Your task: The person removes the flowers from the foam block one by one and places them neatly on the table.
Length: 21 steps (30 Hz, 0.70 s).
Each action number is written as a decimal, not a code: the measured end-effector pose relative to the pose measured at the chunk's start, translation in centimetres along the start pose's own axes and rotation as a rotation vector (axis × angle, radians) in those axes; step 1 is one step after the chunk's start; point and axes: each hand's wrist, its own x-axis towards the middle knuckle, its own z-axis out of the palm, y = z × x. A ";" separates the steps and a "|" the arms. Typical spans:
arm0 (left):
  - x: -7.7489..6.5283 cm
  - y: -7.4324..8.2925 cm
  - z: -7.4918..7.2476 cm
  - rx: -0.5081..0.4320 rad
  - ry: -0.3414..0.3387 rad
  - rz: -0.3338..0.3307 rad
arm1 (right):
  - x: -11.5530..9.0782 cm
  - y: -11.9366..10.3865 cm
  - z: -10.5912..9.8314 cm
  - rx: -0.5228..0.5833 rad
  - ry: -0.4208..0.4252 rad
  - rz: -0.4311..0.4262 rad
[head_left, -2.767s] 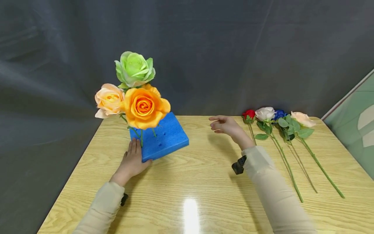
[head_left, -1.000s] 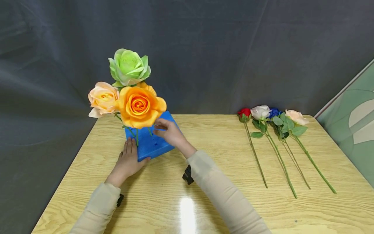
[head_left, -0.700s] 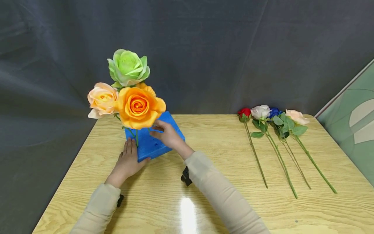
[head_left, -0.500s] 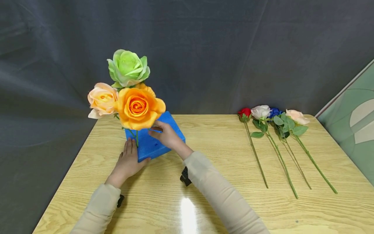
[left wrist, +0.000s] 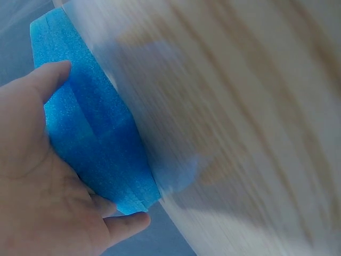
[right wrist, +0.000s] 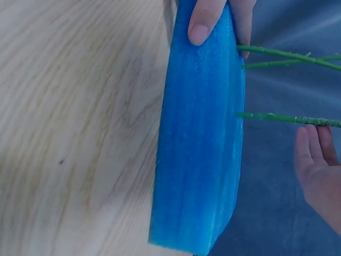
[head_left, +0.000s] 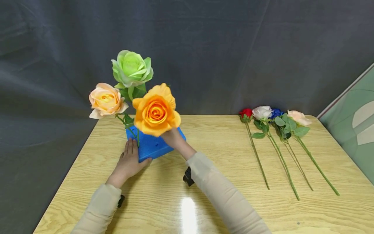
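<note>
My left hand [head_left: 128, 162] grips the near left corner of a blue foam block [head_left: 152, 146]. Its thumb lies along the front side, the fingers along the left edge. Three artificial roses stand in the block: green [head_left: 132, 68], peach [head_left: 106, 99] and orange [head_left: 156, 112]. Over the block's right part, my right hand [head_left: 174, 139] has its fingers at the orange rose's stem, its fingertips hidden under the bloom in the head view. In the right wrist view those fingers [right wrist: 306, 144] touch a green stem [right wrist: 272, 117] above the foam; the thumb is out of sight.
To the right on the wooden table [head_left: 222, 195] lie more roses: red [head_left: 246, 113], white [head_left: 262, 112], blue [head_left: 276, 113] and pale peach [head_left: 299, 117], stems toward me. A dark curtain [head_left: 204, 58] hangs behind the table.
From over the table's middle, my right hand has come left to the block and taken the orange rose's stem. The orange bloom has shifted right, uncovering the green rose's leaves. My left hand stays put.
</note>
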 end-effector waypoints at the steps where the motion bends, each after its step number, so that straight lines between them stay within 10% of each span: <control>1: 0.0 0.0 0.0 0.001 -0.001 -0.002 | -0.2 0.1 -0.1 0.016 0.002 -0.001; 21: 0.3 0.1 0.0 -0.005 -0.018 -0.052 | -0.4 0.7 -0.8 0.155 0.219 0.206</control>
